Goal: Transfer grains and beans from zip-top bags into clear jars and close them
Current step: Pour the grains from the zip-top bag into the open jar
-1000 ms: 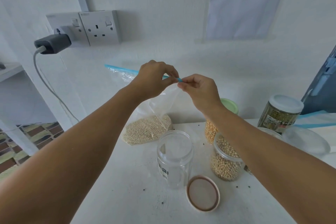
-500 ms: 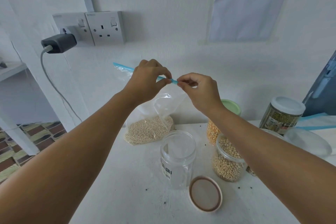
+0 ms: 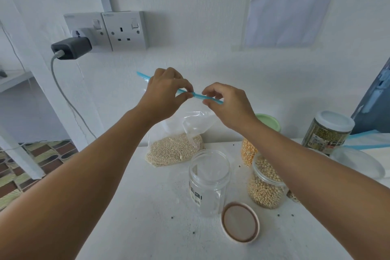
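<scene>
Bag (image 3: 175, 150) of pale grain unpoured: my left hand (image 3: 166, 93) and right hand (image 3: 228, 105) pinch its blue zip strip (image 3: 197, 96). Centre-frame jar (image 3: 209, 183) empty, lid (image 3: 240, 222) off beside it; soybean jar (image 3: 266, 186) filled, uncapped.

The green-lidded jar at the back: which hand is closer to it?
Right. The right hand pinches the bag's blue zip strip just up-left of the green-lidded jar; the left hand pinches it farther left.
</scene>
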